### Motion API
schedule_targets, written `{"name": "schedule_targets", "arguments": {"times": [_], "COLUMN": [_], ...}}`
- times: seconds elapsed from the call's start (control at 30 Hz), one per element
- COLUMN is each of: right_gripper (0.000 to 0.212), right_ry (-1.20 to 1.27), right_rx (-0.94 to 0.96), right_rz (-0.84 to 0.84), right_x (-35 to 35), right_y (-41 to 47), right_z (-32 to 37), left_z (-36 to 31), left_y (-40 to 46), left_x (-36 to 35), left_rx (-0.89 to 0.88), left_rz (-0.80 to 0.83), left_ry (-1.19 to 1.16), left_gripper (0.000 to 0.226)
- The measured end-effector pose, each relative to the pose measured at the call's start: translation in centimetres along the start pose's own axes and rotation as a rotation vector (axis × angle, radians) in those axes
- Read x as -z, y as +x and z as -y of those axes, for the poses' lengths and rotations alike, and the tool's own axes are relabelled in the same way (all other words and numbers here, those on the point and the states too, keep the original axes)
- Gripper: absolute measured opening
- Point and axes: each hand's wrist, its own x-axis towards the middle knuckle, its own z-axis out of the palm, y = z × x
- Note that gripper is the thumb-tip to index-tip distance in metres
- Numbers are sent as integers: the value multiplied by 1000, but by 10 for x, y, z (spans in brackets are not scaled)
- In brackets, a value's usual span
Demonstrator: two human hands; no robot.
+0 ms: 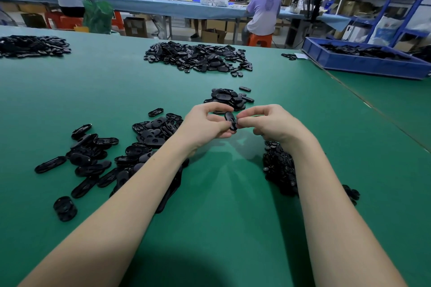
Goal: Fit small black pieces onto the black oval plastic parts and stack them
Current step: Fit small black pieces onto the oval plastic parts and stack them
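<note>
Left hand (206,123) grip pinches black oval plastic part (229,119), held above green bench (221,193). Right hand (271,122) fingertips pinch at the part's lower end; small piece there too hidden to tell. Loose ovals pile (130,147) left, small black pieces heap (279,168) under right wrist, fitted stack (229,98) just behind hands.

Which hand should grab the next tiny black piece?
The right hand, probably. The heap of small black pieces lies just under its wrist. The left hand holds the oval part and sits nearer the loose ovals.
</note>
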Motion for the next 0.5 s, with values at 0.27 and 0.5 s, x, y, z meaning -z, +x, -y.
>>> {"name": "schedule_targets", "arguments": {"times": [0.27,0.5], "right_gripper": [14,12], "right_ry": [95,105], "right_rx": [-23,-34], "right_rz": [-39,-66], "right_x": [-4,-2], "right_y": [3,5], "right_z": [-3,-7], "left_z": [1,2], "left_y": [3,1], "left_x": [3,-1], "left_rx": [-89,-136], "left_rz": [16,22], "left_ry": [109,179], "left_gripper": [28,27]}}
